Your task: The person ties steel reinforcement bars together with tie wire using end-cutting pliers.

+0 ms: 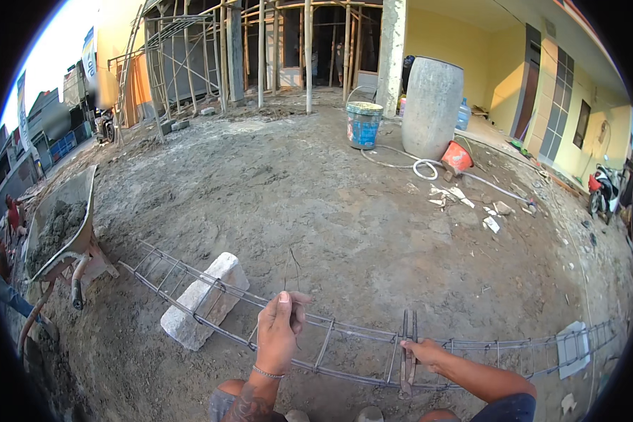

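A long cage of steel rebar with tied stirrups stretches across the ground before me. Its left part rests on a whitish block, its right part on a pale grey block. My left hand, above the cage, pinches a few thin tie wires that stick up past the fingers. In my right hand is a pair of metal pincers, handles pointing away from me and head towards me, over the cage's near bars. Whether the jaws touch a bar, I cannot tell.
At left stands a wheelbarrow with wet concrete; parts of people show beyond it. Ahead are a blue bucket, a large grey barrel, an orange bucket, a hose and rubble. Bamboo poles stand behind.
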The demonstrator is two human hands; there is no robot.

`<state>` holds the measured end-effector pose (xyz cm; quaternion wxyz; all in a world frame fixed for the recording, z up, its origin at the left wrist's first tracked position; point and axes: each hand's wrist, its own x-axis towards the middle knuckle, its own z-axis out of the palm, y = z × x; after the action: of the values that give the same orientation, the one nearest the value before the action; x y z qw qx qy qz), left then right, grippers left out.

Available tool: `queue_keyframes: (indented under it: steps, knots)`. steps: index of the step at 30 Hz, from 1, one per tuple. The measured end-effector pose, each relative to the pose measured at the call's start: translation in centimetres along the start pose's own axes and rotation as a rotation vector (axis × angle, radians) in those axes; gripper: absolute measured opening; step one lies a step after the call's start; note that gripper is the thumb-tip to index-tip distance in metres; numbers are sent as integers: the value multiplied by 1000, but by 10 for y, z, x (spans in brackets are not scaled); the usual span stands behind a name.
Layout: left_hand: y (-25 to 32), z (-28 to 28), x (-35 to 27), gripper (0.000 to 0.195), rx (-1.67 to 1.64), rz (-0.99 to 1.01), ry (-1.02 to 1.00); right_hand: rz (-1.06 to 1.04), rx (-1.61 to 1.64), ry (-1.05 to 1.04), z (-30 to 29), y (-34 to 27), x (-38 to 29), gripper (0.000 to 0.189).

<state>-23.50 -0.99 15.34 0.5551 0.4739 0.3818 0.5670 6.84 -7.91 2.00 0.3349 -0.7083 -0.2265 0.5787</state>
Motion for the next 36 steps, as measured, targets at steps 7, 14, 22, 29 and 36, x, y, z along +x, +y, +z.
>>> queue_keyframes:
  steps: [7, 14, 22, 29, 36]
  knots:
    - [-24, 38, -10, 37, 664, 94, -525, -1056, -640, 291, -16, -49, -85, 66]
    - [-32, 80, -33, 30, 747, 44, -946, -1589, -969, -208, -17, -67, -99, 36]
    - [-18, 76, -24, 31, 910, 283, -1026, -1022, -488, -622, -18, -89, -84, 15]
    - [33, 57, -8, 21, 956, 121, -910, -1025, -440, -644, -24, -126, -68, 21]
    - [23, 8, -12, 24, 1187, 355, -778, -1125, -708, -526, 10, -145, -67, 14]
